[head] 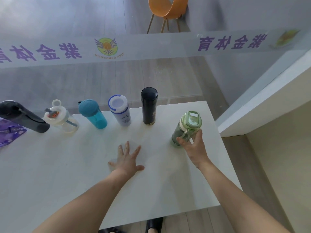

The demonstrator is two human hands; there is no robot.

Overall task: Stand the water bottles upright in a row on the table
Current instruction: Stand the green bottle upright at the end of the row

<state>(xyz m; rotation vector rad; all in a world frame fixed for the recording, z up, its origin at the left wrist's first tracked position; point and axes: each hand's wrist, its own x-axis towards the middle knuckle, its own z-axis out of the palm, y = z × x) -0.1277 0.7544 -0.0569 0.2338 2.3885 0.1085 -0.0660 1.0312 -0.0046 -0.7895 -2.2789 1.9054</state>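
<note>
So, starting at your far left, a purple bag (9, 133) lies at the table's (67, 174) left side, cut off by the frame edge, and a dark grey bottle (23, 117) stands just behind it. Next come a clear bottle (63, 119) with a ring on its lid, a teal bottle (94, 113), a white bottle (120, 112) with a blue-rimmed cap, and a tall black bottle (149, 108), all upright in a row along the far edge, with gaps between them. The whole near half of the tabletop in front of that row is bare, so you have open room there.

Your left hand (126, 159) lies flat on the table in the middle, fingers spread wide and holding nothing, well clear of the row.

Further right, the green bottle (186, 128) stands upright at the right end, a little nearer to you than the others and close to the table's right edge. Your right hand (195, 145) is against its near side, fingers loosely curled around the lower body; you cannot tell whether the grip is firm or just touching. A white counter (262, 105) stands beyond that right edge, across a narrow strip of floor.
</note>
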